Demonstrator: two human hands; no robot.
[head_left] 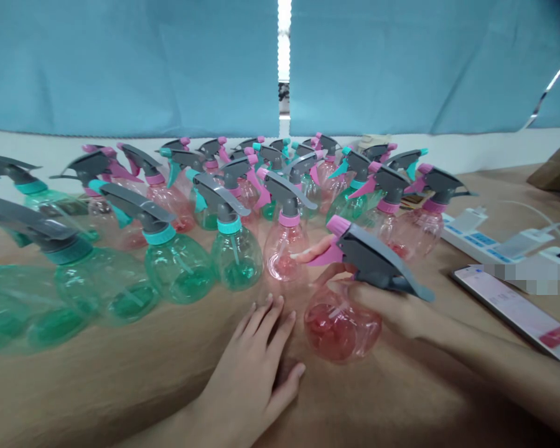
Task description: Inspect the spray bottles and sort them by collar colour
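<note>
My right hand (382,305) is wrapped round the neck of a pink spray bottle (343,326) with a grey head and pink trigger (324,256); my index finger lies stretched over the trigger. The bottle stands on the wooden table (121,373) close in front of me. My left hand (256,367) lies flat on the table just left of that bottle, fingers stretched out, holding nothing. Behind them stand several more spray bottles, a pink one (284,246) and green ones (236,252) (177,264) nearest.
Rows of pink and green spray bottles fill the table's left and middle, back to the white ledge and blue curtain (130,62). At right lie a phone (518,311), a white power strip (476,239) with plugs and cables, and a brown box (555,168).
</note>
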